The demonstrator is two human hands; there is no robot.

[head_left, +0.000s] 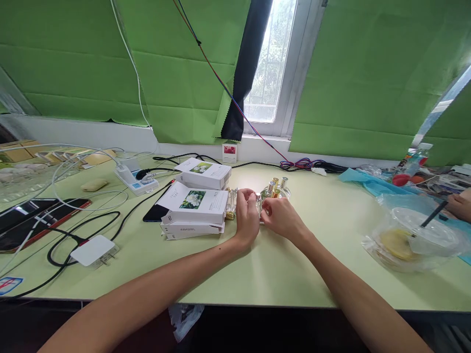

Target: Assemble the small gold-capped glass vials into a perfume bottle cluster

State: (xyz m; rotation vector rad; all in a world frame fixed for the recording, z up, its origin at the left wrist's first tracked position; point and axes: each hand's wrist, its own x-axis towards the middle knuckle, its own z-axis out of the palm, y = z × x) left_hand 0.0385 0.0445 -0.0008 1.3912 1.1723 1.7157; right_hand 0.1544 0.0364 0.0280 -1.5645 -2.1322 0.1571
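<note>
A small clear perfume bottle with a silver top [258, 197] is between my two hands, its lower part mostly hidden by fingers. My left hand [247, 218] curls around its left side. My right hand [282, 215] is closed at its right side, with thumb and fingers pinched together. Just beyond my right hand, several glass perfume bottles [284, 189] stand with gold and silver tops. More glass bottles with gold parts [230, 203] are beside my left hand, next to white flower-printed boxes [200, 202] stacked on the table.
Another white box [204, 171] lies behind the stack, and a dark phone [154, 212] is partly under it. Cables, a power strip [137, 182] and a white charger [94, 250] spread leftward. At right, a plastic-wrapped food bowl [415, 240] stands near another person's hand [459, 203].
</note>
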